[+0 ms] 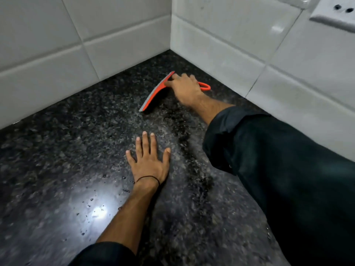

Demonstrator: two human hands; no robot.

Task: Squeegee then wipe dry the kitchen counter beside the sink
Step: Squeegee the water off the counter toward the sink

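Note:
An orange squeegee (156, 92) with a grey rubber blade rests blade-down on the dark speckled granite counter (67, 150), near the back corner. My right hand (185, 89) grips its handle, whose orange loop end sticks out behind the hand. My left hand (148, 160) lies flat on the counter with its fingers spread, nearer to me and holding nothing. Water droplets (90, 204) dot the counter left of my left forearm, around a bright light reflection.
White tiled walls (119, 39) meet in a corner just behind the squeegee. A white wall socket (334, 12) sits at the upper right. The counter stretches left and toward me. No sink or cloth is in view.

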